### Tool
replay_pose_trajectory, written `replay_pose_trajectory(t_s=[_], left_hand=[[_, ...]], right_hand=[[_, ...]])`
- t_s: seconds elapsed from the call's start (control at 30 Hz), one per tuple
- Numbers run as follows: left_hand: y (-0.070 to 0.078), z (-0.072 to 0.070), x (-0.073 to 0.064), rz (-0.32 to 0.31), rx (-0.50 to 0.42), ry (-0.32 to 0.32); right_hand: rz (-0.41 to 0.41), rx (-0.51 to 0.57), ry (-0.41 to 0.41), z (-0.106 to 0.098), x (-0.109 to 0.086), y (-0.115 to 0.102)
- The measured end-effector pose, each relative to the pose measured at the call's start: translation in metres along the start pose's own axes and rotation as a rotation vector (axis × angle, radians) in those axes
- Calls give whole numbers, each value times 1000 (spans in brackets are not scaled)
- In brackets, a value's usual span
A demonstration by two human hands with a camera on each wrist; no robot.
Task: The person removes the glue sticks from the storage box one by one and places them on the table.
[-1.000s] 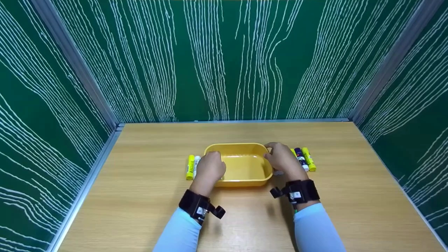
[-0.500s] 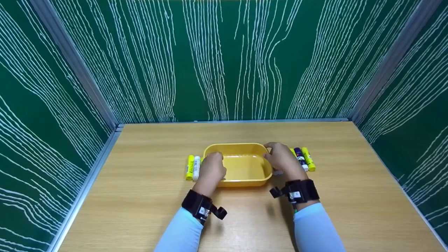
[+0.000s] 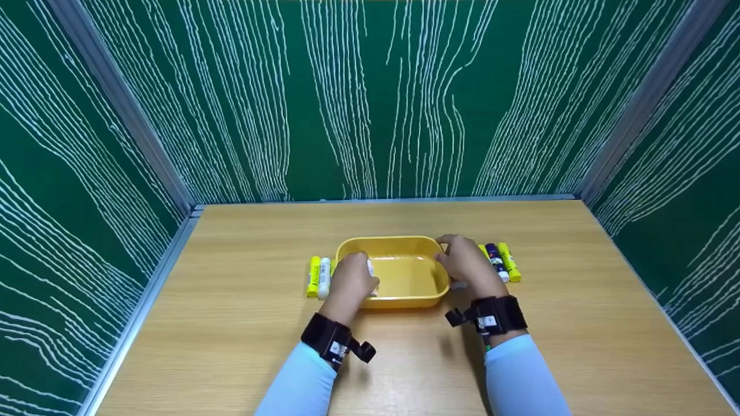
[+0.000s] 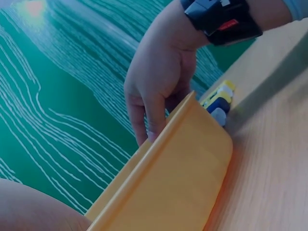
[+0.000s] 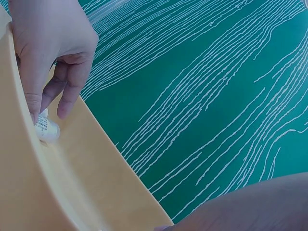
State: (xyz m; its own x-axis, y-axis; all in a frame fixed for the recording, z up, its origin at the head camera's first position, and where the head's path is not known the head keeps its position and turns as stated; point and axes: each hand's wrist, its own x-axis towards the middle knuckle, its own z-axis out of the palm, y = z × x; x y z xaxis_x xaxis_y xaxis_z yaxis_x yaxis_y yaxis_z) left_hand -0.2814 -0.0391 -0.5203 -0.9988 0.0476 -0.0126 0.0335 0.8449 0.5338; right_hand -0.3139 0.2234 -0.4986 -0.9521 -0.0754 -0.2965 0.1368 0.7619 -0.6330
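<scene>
My left hand (image 3: 350, 283) reaches down into the left end of a yellow plastic box (image 3: 404, 302). Its thumb and index finger pinch a white glue stick (image 5: 47, 129) low inside the box, close to the floor; a white edge of it shows beside the hand in the head view. My right hand (image 3: 469, 267) grips the rim at the box's right end, and the left wrist view shows fingers (image 4: 155, 115) of it reaching over that rim. Left of the box lie a yellow glue stick (image 3: 314, 276) and a white one (image 3: 324, 277), with another partly hidden by the hand.
Right of the box, beyond my right hand, lie a dark blue glue stick (image 3: 497, 261), a yellow one (image 3: 509, 262) and others partly covered. The wooden table (image 3: 254, 341) is bordered by green walls (image 3: 503, 69) with white lines and metal edges.
My left hand has shifted slightly right inside the box, and the white glue stick now shows along its right side. The right hand and the box have stayed in place.
</scene>
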Motion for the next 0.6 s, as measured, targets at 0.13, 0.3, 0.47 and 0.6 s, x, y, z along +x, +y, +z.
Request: replay_pose_trajectory(t_s=[0.13, 0.3, 0.47, 0.6], left_hand=[[1, 0, 0, -13, 5, -28], [1, 0, 0, -26, 2, -60], [1, -1, 1, -28, 7, -79], [0, 0, 2, -19, 24, -81]], right_hand=[[-2, -1, -1, 0, 1, 0], [14, 14, -9, -1, 0, -1], [40, 22, -13, -2, -1, -3], [35, 26, -7, -2, -1, -2]])
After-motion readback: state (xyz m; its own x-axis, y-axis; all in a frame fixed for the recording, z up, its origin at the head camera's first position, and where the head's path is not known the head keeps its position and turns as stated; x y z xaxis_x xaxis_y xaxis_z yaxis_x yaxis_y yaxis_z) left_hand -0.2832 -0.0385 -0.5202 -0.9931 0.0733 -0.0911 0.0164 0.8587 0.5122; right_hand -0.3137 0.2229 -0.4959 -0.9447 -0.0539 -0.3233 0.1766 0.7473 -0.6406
